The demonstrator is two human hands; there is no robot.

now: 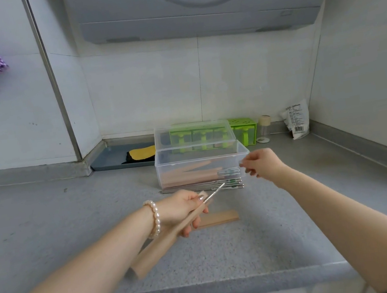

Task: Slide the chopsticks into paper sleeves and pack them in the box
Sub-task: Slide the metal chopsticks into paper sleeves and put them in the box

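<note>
My left hand (184, 208) grips a tan paper sleeve (162, 245) that slants down toward me, with metal chopstick ends (216, 191) sticking out of its top. My right hand (262, 162) hovers at the right end of the clear plastic box (166, 173), fingers pinched together; whether it holds anything I cannot tell. Inside the box lie several sleeved chopsticks (191, 173). A row of bare metal chopsticks (204, 187) lies on the counter just in front of the box. Spare paper sleeves (217, 218) lie flat under my left hand.
The box's clear lid (193, 133) stands open behind it. A green seasoning rack (244, 128), a small jar (264, 127) and a white packet (296, 121) stand at the back right. A grey tray (113, 159) with a yellow sponge sits back left. The counter edge (222, 288) is near me.
</note>
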